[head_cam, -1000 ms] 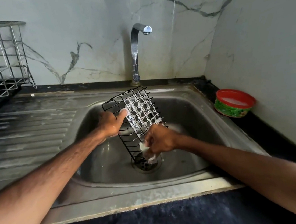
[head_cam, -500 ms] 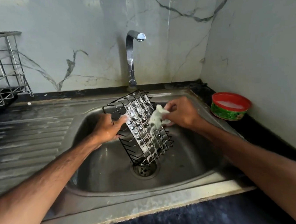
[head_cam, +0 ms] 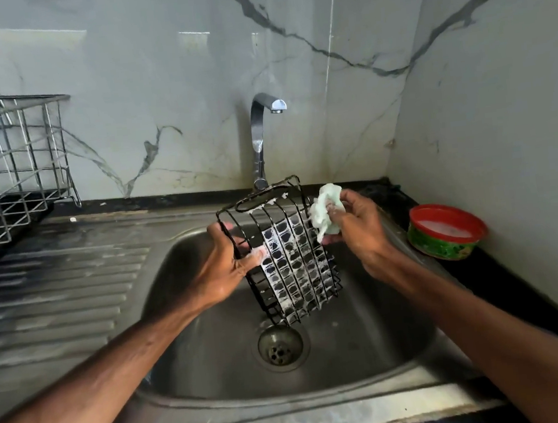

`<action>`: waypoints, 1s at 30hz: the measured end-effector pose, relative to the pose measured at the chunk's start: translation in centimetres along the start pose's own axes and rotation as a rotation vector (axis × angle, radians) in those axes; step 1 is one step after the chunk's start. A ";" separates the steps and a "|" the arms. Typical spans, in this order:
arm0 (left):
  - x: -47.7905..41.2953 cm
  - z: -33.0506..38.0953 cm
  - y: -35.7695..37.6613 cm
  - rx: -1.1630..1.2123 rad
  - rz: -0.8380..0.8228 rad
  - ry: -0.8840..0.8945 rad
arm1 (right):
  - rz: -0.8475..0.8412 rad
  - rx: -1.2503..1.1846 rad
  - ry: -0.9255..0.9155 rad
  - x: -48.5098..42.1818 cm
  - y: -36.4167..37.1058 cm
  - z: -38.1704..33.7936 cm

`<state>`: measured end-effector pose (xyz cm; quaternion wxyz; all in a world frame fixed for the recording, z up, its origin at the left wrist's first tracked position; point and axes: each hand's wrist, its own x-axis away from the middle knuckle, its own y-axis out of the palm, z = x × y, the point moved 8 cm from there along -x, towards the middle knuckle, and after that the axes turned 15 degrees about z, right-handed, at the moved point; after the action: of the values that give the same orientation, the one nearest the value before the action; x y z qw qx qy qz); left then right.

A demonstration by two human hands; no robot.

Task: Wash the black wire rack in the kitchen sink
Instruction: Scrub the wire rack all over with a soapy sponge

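Observation:
The black wire rack [head_cam: 293,258] stands tilted on end over the steel sink [head_cam: 190,365], its grid coated in white foam and its lower end just above the drain [head_cam: 281,347]. My left hand [head_cam: 223,269] grips the rack's left side, thumb over the foamy grid. My right hand [head_cam: 355,227] holds a soapy pale green scrub pad [head_cam: 326,211] at the rack's upper right edge.
The chrome tap [head_cam: 259,137] rises behind the rack; no water runs from it. A red-rimmed green tub of white dish soap [head_cam: 445,231] sits on the dark counter at the right. A steel wire dish drainer [head_cam: 7,164] stands at the left beyond the ribbed draining board [head_cam: 48,290].
My right hand has carried the scrub pad from the rack's lower end up to its upper right edge. The left hand has raised the rack and turned it more upright.

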<state>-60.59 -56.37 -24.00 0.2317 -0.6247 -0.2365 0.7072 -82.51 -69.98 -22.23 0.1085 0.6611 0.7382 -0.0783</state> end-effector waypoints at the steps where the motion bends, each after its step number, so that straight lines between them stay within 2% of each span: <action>1: 0.2 -0.1 0.9 0.035 -0.016 -0.014 | -0.051 -0.016 0.025 0.1 0.3 0.2; 2: 0.4 -0.2 1.6 0.163 -0.038 -0.101 | -0.084 -0.033 0.049 0.3 0.5 0.4; 4: 1.3 -0.2 3.3 0.696 -0.118 -0.504 | -0.093 -0.072 0.087 0.2 0.5 0.7; 5: 1.9 0.0 4.2 0.868 -0.163 -0.660 | -0.085 -0.091 0.093 0.1 0.5 0.7; 6: 2.1 0.2 4.4 0.944 -0.172 -0.737 | -0.076 -0.106 0.088 0.1 0.4 0.6; 8: 2.1 1.0 4.7 0.977 -0.214 -0.759 | -0.063 -0.119 0.056 0.0 0.4 0.1; 12: 1.9 1.2 5.0 0.747 -0.386 -0.605 | -0.054 -0.076 -0.007 0.0 0.4 -0.2; 15: 2.7 0.9 5.5 0.820 -0.441 -0.705 | -0.084 -0.028 -0.034 0.4 0.8 -0.1; 19: 3.0 0.5 5.5 1.050 -0.568 -0.948 | -0.138 0.025 -0.069 0.8 1.5 -0.2; 23: 2.4 0.6 4.9 1.098 -0.592 -1.064 | -0.184 0.113 -0.131 1.7 2.4 -1.0; 26: 2.3 1.2 4.4 1.109 -0.585 -1.072 | -0.198 0.169 -0.155 2.3 2.6 -1.8; 28: 2.2 1.6 3.9 1.105 -0.565 -1.082 | -0.165 0.288 -0.248 2.3 2.0 -2.9; 30: 2.1 2.0 3.6 1.099 -0.559 -1.093 | -0.093 0.483 -0.427 2.1 1.1 -4.6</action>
<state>-62.96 -57.99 -27.69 0.5240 0.0921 -0.0826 0.8427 -81.86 -66.67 -18.27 0.0973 0.6021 0.6881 -0.3930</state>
